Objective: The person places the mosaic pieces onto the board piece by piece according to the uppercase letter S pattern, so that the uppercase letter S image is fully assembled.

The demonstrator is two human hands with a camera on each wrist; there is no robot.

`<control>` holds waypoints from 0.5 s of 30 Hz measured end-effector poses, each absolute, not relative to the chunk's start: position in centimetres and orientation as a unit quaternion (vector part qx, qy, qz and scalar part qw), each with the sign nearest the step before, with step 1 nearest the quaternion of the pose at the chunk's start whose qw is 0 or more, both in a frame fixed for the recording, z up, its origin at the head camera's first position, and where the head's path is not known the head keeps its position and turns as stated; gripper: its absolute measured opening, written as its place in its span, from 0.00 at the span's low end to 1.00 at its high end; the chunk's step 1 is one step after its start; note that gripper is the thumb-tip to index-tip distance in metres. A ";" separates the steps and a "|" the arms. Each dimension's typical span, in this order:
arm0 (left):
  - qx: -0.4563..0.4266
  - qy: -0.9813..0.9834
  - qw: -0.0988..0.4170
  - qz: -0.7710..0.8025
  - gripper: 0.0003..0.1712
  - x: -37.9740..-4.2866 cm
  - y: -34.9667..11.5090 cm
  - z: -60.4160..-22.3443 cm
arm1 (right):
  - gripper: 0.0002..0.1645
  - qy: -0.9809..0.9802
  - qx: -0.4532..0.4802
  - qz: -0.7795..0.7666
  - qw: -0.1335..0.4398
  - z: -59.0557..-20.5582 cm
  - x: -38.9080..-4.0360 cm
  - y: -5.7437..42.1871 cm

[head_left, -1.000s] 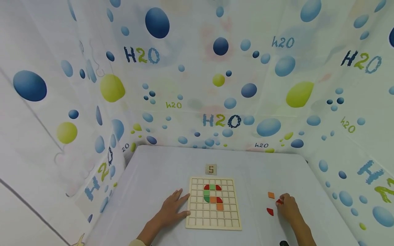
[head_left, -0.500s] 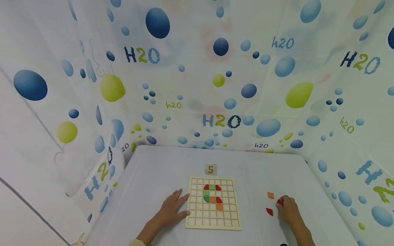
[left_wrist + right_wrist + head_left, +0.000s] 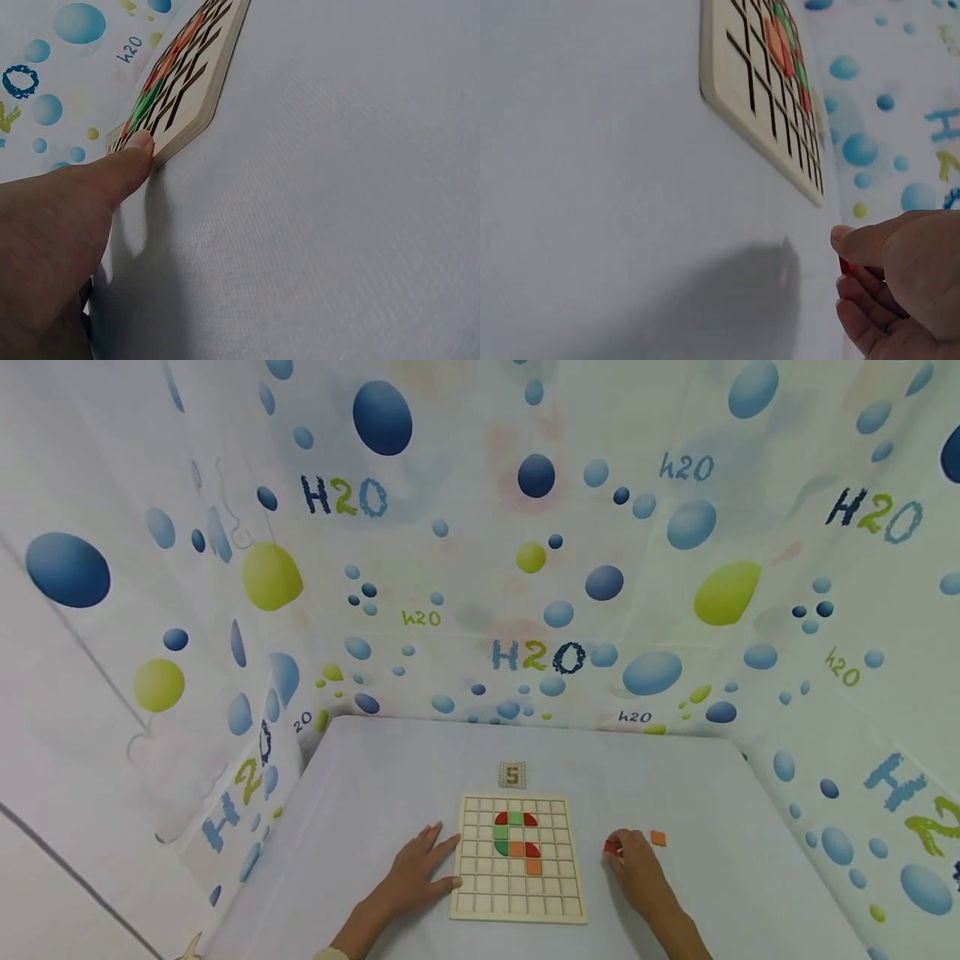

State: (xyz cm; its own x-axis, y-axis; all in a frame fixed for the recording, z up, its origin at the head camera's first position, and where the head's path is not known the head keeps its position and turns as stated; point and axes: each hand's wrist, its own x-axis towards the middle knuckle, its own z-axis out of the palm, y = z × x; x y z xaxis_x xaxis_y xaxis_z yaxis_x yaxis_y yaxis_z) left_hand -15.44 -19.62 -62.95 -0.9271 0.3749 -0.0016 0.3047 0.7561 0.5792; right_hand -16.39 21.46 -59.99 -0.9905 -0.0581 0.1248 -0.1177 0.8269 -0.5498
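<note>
The grid board (image 3: 517,858) is pale wood with red, green and orange tiles set in it, and a loose orange tile (image 3: 657,838) sits on the white table (image 3: 375,793). The curtain backdrop (image 3: 480,568) is white with blue and lime bubbles plus "H2O" lettering, and the piece pinched in the right hand (image 3: 637,870) is red.

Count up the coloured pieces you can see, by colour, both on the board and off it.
Red: 4, three on the board, plus one red piece pinched by the right hand.
Green: 3, all on the board.
Orange: 3, two on the board, one loose orange piece.
Total: 10

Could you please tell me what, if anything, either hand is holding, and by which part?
The right hand pinches a red piece at its fingertips; the held part is hidden.
</note>
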 end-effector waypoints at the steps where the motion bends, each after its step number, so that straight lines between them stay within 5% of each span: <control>1: 0.182 0.935 0.059 0.298 0.44 -15.4 -19.6 -62.9 | 0.09 -0.954 0.051 0.291 0.046 -60.1 -16.2 20.3; 8: 0.176 0.937 0.064 0.295 0.44 -15.4 -19.7 -62.9 | 0.12 -0.955 0.118 0.273 0.003 -61.2 -14.4 13.8; 15: 0.176 0.937 0.066 0.296 0.45 -15.3 -19.5 -62.6 | 0.13 -0.950 0.155 0.268 0.024 -61.8 -13.9 12.0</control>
